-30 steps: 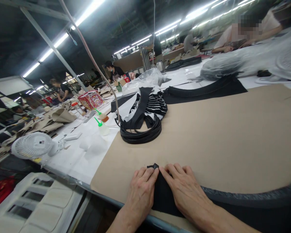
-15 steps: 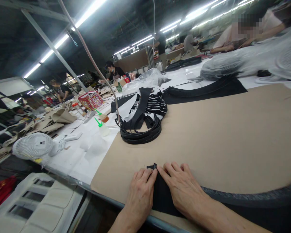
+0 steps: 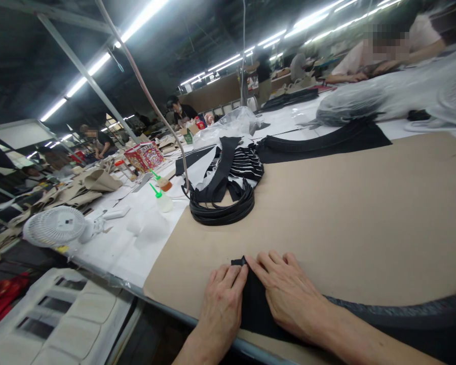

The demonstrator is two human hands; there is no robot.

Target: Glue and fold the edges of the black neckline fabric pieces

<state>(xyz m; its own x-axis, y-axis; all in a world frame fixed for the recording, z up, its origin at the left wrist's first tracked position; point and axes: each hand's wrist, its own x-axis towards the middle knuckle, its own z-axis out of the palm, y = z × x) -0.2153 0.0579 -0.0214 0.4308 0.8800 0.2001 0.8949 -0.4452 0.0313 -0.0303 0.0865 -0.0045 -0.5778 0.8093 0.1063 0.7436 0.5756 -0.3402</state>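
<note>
A black fabric piece (image 3: 254,309) lies along the front edge of a tan sheet (image 3: 345,223), curving off to the right under my forearm. My left hand (image 3: 223,296) is closed at its left end, thumb and forefinger on a small folded-over corner. My right hand (image 3: 289,291) meets it there, its forefinger pressing the same fold and the other fingers curled over the fabric. What lies under both palms is hidden. Beyond the hands sits a coil of black cord (image 3: 222,219), beside black strips (image 3: 222,172) and a striped black-and-white bundle (image 3: 247,165).
A curved black piece (image 3: 327,147) lies at the sheet's far edge. Two green-tipped bottles (image 3: 164,203) and a white fan (image 3: 57,225) stand to the left. A hanging cable (image 3: 152,104) drops near the coil. Co-workers sit farther back; clear plastic (image 3: 395,94) covers the right rear.
My hands stay at the same folded corner with barely any motion of the fingers. The view has shifted slightly.
</note>
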